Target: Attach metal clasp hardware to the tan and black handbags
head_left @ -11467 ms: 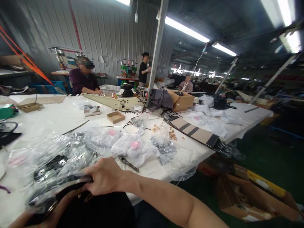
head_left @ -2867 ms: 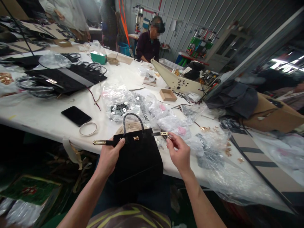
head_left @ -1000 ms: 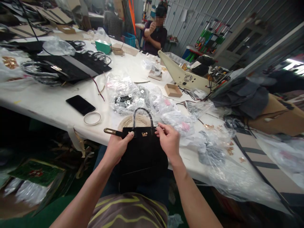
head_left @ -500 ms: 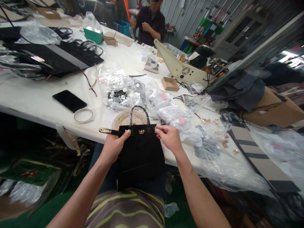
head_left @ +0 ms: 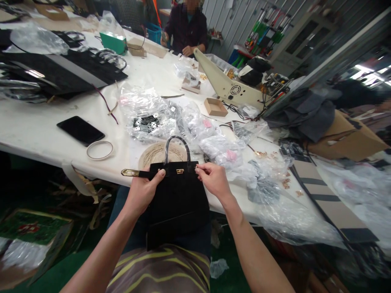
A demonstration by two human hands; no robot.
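A small black handbag (head_left: pixel 179 199) with a curved handle and a gold clasp stands upright on my lap against the table edge. My left hand (head_left: pixel 143 192) grips its upper left side, thumb pressed on the black strap whose gold-tipped end (head_left: pixel 130 172) sticks out to the left. My right hand (head_left: pixel 213 179) pinches the strap's other end at the bag's top right corner. Behind the bag lies a round woven mat (head_left: pixel 157 153).
The white table (head_left: pixel 36 134) holds a black phone (head_left: pixel 80 130), a ring (head_left: pixel 99 149), clear bags of parts (head_left: pixel 146 116), a small cardboard tray (head_left: pixel 215 107), black material (head_left: pixel 61 73) and a cream machine part (head_left: pixel 226 85). A person (head_left: pixel 187 30) sits at the far side.
Across the earlier frames the bag came up from my lap and my right hand drew the strap end in to the bag's corner. In the last half second little has moved.
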